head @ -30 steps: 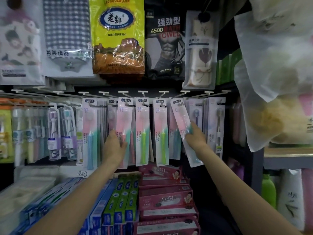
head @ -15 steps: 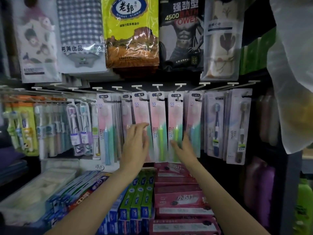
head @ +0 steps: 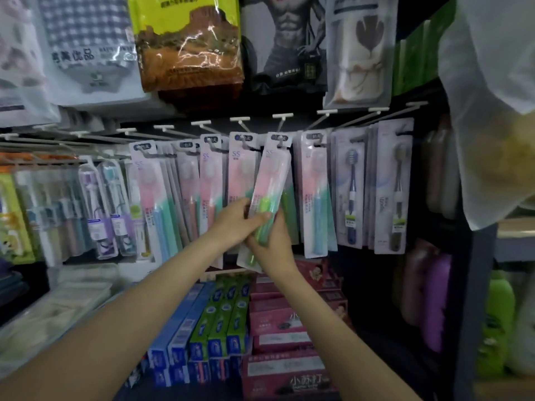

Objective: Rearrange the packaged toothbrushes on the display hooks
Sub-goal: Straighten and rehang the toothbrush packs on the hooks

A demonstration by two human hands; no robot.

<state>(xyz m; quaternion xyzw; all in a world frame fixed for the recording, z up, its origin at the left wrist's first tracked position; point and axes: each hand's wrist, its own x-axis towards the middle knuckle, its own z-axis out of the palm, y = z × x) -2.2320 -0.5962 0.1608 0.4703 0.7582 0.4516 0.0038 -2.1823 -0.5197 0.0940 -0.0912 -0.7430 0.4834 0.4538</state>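
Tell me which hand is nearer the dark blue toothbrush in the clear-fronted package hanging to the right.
The right hand, though not touching it. It holds the tilted green-handled toothbrush package, left of the dark blue toothbrush. The left hand grips the same package farther left.

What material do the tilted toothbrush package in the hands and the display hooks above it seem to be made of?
Tilted toothbrush package: apparently a printed pink-and-green card under glossy clear plastic, since the green handle shows through and the front catches light. Both the left hand and the right hand grip it. Display hooks: thin pale rods with flat white end tabs, probably coated metal wire with plastic tabs; blur leaves this uncertain.
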